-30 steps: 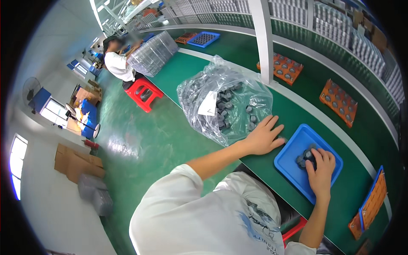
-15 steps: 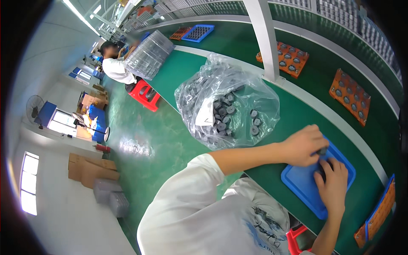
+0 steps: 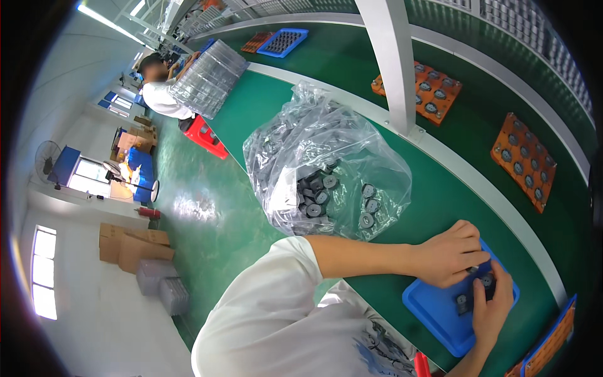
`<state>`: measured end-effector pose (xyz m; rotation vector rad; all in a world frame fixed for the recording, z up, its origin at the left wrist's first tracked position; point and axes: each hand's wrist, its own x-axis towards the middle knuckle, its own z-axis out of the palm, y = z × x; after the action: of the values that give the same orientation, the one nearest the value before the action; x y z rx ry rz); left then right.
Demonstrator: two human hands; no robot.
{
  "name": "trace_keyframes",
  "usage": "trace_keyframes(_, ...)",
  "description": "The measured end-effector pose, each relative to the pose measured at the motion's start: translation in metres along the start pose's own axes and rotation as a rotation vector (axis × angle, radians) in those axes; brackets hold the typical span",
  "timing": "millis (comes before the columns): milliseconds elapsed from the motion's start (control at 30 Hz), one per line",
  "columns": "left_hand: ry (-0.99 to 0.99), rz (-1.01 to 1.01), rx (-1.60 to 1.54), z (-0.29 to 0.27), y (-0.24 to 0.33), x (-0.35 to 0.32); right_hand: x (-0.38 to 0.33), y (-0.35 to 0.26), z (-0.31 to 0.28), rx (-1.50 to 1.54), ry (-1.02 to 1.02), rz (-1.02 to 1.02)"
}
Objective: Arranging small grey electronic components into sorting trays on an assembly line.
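Observation:
A shallow blue tray (image 3: 433,317) lies on the green bench at the lower right, under both hands. Over its far side my left hand (image 3: 449,256) is closed, its fingertips pinching a small dark part (image 3: 472,269). My right hand (image 3: 493,311) reaches in from the lower edge, thumb and fingers curled round a dark round part (image 3: 487,282) at the tray's right side. Beside the right thumb, another dark round part (image 3: 463,304) lies in the tray. Left of my forearm sits a large clear plastic bag (image 3: 377,157) with many dark round parts (image 3: 314,210) inside.
Orange fixture plates (image 3: 524,160) with round pieces lie on the darker strip past a white post (image 3: 389,69). A blue-edged orange plate (image 3: 546,345) leans at the lower right. A co-worker (image 3: 160,88) sits beside stacked clear trays (image 3: 210,78) at the far left.
My view has shifted slightly, so the tray and both hands appear lower. The hands have parted a little, and dark round parts in the tray now show between them.

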<state>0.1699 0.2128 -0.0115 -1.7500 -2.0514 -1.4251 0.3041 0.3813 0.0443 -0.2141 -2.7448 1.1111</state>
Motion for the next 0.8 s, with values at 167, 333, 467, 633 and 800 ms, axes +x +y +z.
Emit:
trace_keyframes(167, -0.072, -0.058, 0.172, -0.005, 0.008, 0.003, -0.001, 0.006, 0.002, -0.130, -0.039, 0.056)
trace_keyframes(333, -0.198, -0.021, 0.182, -0.019, 0.014, 0.004, -0.008, 0.008, 0.001, -0.214, -0.046, -0.029)
trace_keyframes(467, -0.193, -0.039, 0.128, -0.016, 0.014, -0.004, -0.020, 0.008, -0.004, -0.070, -0.052, -0.025)
trace_keyframes(633, -0.151, -0.012, 0.071, -0.002, 0.000, -0.006, -0.010, -0.008, -0.015, 0.031, 0.010, 0.092)
trace_keyframes(800, -0.008, 0.041, 0.265, -0.027, -0.001, -0.003, 0.024, -0.006, 0.020, -0.045, 0.064, -0.101)
